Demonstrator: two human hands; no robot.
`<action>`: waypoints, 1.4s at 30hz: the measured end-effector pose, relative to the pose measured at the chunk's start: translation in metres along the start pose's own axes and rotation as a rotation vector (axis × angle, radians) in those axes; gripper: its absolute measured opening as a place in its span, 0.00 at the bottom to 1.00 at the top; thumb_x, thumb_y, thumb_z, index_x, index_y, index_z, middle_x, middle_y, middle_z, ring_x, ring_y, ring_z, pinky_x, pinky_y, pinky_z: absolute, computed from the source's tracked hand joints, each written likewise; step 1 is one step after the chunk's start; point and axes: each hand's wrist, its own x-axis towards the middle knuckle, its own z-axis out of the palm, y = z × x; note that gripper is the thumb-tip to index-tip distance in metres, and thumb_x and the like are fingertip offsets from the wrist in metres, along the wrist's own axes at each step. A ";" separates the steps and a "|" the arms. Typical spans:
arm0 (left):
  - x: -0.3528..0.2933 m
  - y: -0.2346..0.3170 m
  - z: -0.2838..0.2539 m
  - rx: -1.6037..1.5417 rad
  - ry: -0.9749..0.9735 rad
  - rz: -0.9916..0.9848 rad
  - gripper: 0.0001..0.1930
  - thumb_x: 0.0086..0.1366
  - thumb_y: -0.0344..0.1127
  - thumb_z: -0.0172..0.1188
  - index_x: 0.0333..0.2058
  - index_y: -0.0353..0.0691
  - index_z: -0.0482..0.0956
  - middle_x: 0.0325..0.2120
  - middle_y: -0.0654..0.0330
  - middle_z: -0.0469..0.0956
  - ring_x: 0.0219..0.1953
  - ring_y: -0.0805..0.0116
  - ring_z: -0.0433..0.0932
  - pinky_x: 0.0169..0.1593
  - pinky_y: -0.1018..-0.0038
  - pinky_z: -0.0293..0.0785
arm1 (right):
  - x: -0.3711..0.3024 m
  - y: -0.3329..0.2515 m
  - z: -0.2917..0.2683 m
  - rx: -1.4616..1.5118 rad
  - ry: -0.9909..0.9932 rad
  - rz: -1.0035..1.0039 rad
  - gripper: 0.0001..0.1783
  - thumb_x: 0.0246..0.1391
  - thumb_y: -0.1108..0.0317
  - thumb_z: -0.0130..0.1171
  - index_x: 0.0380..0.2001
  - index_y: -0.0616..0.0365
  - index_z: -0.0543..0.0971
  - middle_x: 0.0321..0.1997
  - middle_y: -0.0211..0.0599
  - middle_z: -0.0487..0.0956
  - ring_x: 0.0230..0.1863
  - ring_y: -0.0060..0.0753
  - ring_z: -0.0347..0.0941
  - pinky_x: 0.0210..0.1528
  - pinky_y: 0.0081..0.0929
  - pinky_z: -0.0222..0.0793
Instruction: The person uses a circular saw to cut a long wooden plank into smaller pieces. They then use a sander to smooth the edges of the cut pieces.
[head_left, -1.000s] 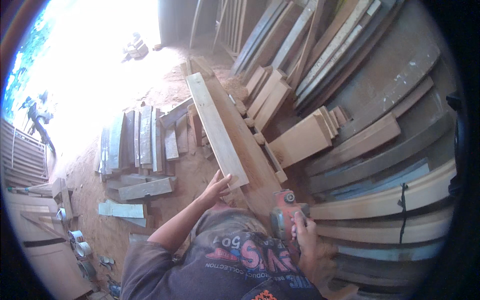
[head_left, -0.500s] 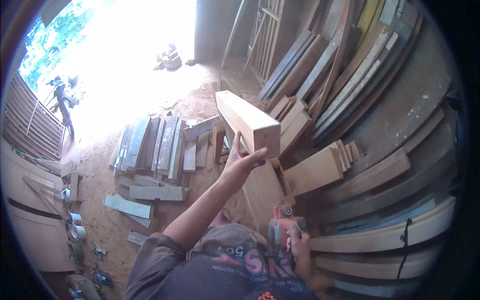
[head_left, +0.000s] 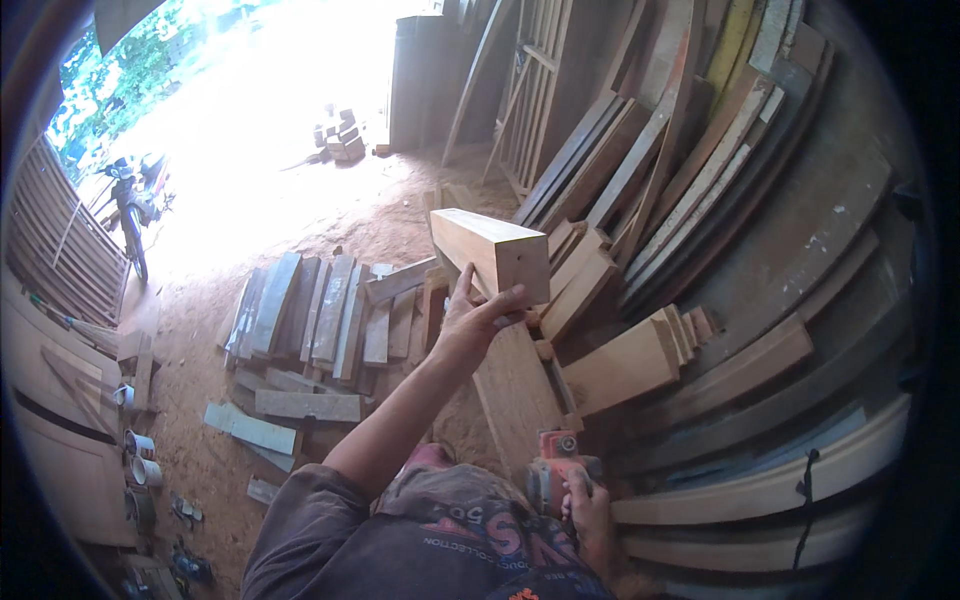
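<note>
My left hand (head_left: 480, 312) grips the near end of a thick, squared wooden beam (head_left: 490, 247), with the thumb over the near end and fingers along its left side. The beam is raised and points away from me. My right hand (head_left: 587, 500) is wrapped around the handle of a red-orange electric hand planer (head_left: 563, 468), low and to the right. The planer sits at the near end of a flat wooden board (head_left: 520, 385) beneath the beam; whether its sole touches the board I cannot tell.
Short planks (head_left: 320, 310) lie stacked on the dirt floor at the left. Cut blocks (head_left: 630, 360) stand right of the board. Long boards (head_left: 690, 150) lean along the right wall. Tins (head_left: 146, 470) line the left side. A motorbike (head_left: 130, 215) stands by the bright opening.
The beam's near end has tilted and turned slightly, showing more of its end face. My view has shifted a little; both hands keep their holds.
</note>
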 end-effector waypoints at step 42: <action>-0.021 0.022 -0.021 0.080 -0.093 0.014 0.37 0.75 0.33 0.67 0.76 0.41 0.59 0.58 0.54 0.81 0.56 0.64 0.84 0.54 0.65 0.80 | -0.003 0.000 0.002 0.030 -0.034 0.000 0.28 0.74 0.43 0.62 0.39 0.63 0.84 0.21 0.29 0.78 0.20 0.22 0.74 0.22 0.26 0.71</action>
